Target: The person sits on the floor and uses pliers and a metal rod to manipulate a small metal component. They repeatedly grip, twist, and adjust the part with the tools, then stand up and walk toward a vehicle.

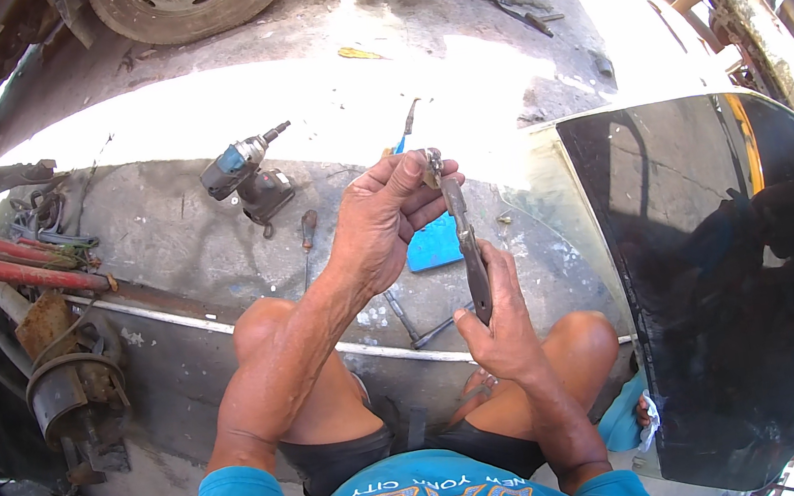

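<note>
My left hand is raised in front of me, thumb and fingers pinching a small metal part whose kind I cannot make out. My right hand is closed round the lower end of a dark metal plier-like tool. The tool's upper end meets the small part at my left fingertips. Below my hands on the concrete lies a flat blue piece, partly hidden by the tool. A blue-handled tool lies just beyond my left hand. An L-shaped wrench is on the ground between my knees.
A cordless impact wrench and a screwdriver lie left of centre. Red bars and a rusty cylindrical part crowd the left. A large dark glass panel stands right, with another person's hand beside it. A wheel is at the far side.
</note>
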The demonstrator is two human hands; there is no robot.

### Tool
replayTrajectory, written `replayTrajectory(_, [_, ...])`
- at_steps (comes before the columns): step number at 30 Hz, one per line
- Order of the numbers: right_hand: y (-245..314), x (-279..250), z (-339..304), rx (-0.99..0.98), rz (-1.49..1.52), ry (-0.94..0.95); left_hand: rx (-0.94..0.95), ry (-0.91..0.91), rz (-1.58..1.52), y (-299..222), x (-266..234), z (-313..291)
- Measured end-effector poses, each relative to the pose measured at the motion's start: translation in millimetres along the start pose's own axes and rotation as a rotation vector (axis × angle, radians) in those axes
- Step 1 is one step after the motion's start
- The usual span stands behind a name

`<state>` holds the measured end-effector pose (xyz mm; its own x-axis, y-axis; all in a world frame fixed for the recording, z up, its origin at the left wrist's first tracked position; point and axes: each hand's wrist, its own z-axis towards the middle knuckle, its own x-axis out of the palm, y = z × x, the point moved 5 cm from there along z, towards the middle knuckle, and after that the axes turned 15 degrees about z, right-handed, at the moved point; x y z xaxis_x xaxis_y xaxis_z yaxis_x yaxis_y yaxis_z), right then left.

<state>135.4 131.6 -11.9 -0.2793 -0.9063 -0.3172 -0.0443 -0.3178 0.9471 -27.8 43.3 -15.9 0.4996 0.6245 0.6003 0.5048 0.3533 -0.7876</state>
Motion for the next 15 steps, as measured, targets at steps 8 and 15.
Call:
replayTrajectory(8, [7.7, -5.2, 3.2, -0.054, -0.305, -0.131, -0.002, 0.047, 0.032, 1.1, 2.2, -0.7])
replayTrajectory(15, [5.5, -9.2, 2.6, -0.057, -0.417, -0.196, 0.017, 0.103, 0.023, 1.7, 9.3, -3.5])
